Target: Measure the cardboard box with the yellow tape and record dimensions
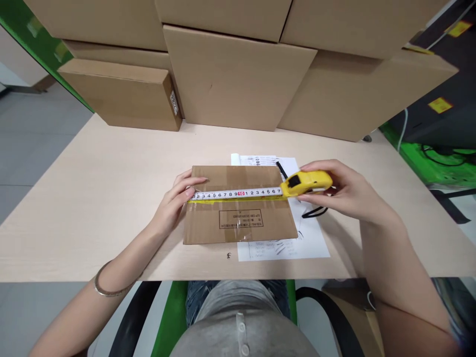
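Note:
A flat cardboard box (211, 223) with printed characters in a black frame lies on the table before me. Across its top, from left to right, runs the white blade of a tape measure (308, 182), with a yellow strip showing along its lower side. My right hand (347, 191) is closed around the yellow case, just past the box's right edge. At the left edge, my left hand (174, 198) pins the blade's end with the thumb, while other fingers rest on the box; the very tip is hidden. A black strap loop (315, 213) hangs below the case.
Printed paper sheets (312, 243) lie partly under the box, with a thin black stick-like thing (281, 170) over them. Large cardboard boxes (238, 79) form a wall along the table's back. A smaller carton (122, 96) stands at back left. The table's front edge is close to my body.

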